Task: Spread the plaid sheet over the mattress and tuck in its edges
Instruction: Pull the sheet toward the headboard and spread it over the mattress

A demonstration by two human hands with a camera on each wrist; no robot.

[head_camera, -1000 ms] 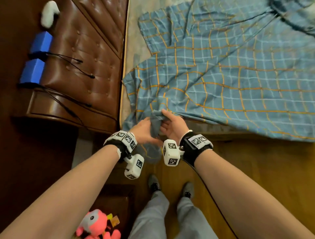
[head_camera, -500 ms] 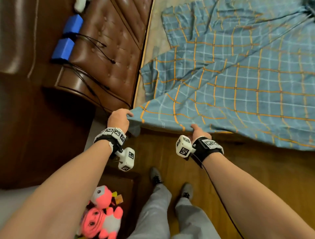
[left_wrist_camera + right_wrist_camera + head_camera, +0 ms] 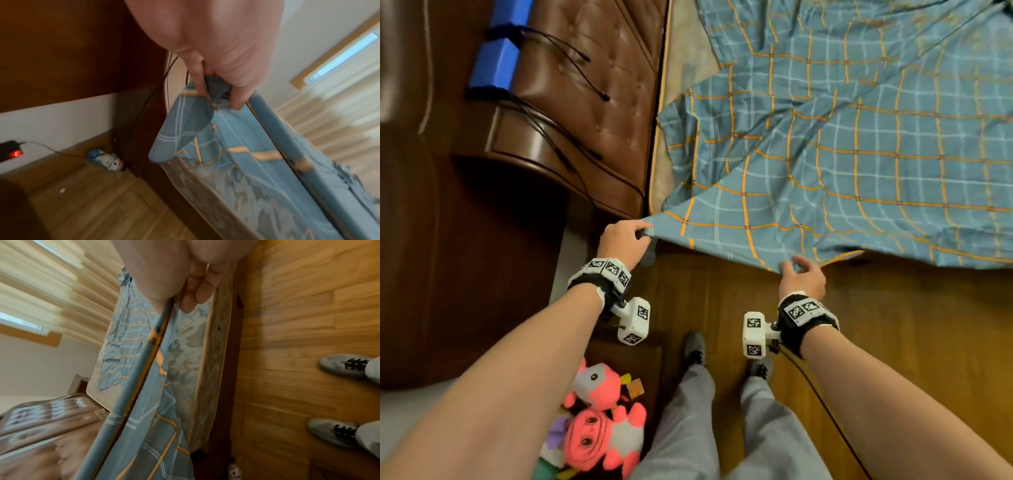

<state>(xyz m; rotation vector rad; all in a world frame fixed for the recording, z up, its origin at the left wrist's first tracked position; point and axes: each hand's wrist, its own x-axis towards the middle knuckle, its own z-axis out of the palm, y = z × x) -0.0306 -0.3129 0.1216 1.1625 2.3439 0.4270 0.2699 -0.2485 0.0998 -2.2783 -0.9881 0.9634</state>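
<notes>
The blue plaid sheet (image 3: 842, 144) with orange and white lines lies rumpled over the mattress (image 3: 678, 68), whose pale patterned top shows along the left side. My left hand (image 3: 625, 240) pinches the sheet's near-left corner (image 3: 197, 113) just past the mattress corner. My right hand (image 3: 801, 275) grips the sheet's near hem (image 3: 152, 344) further right, thumb on top and fingers curled beneath. The hem is pulled taut between both hands. In the wrist views the mattress side (image 3: 207, 363) shows under the lifted edge.
A brown tufted leather headboard (image 3: 585, 102) with cables and a blue block (image 3: 496, 58) stands left of the bed. Pink plush toys (image 3: 599, 418) lie on the wood floor (image 3: 893, 342) by my left leg. My grey shoes (image 3: 695, 349) stand close to the bed frame.
A second ago both hands bunched the corner together. They have since drawn apart along the hem, left toward the headboard corner, right to the right, stretching the edge straight.
</notes>
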